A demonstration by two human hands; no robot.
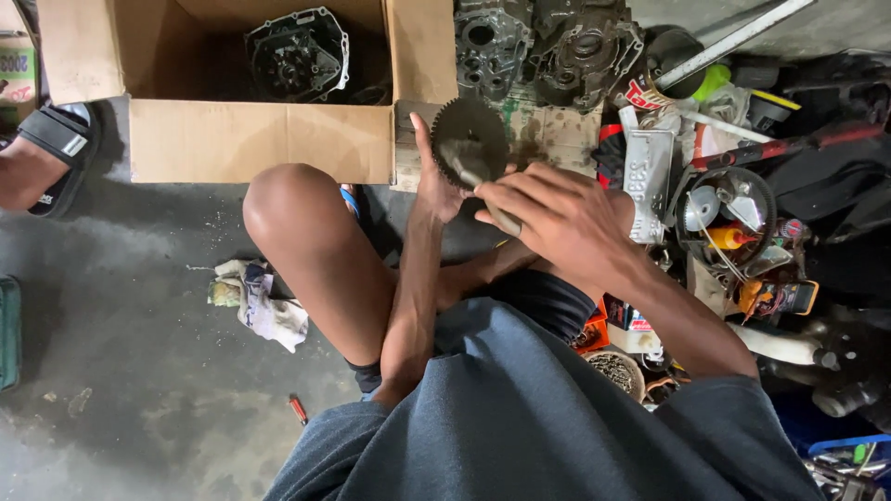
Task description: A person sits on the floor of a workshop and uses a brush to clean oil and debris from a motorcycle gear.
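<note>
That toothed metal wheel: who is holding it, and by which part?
The left hand holds the gear by its lower left edge; the right hand grips a brush handle against it.

A dark, round, toothed metal gear (469,139), grimy and dull, is standing nearly upright on its edge, facing the camera. A slim, pale grey metal tool (483,190) is lying against its lower face, slanting down to the right.

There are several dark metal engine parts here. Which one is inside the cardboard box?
The round dark engine cover with the pale rim lies inside the cardboard box. The two grey casings stand outside, right of it; the gear is in the left hand.
</note>
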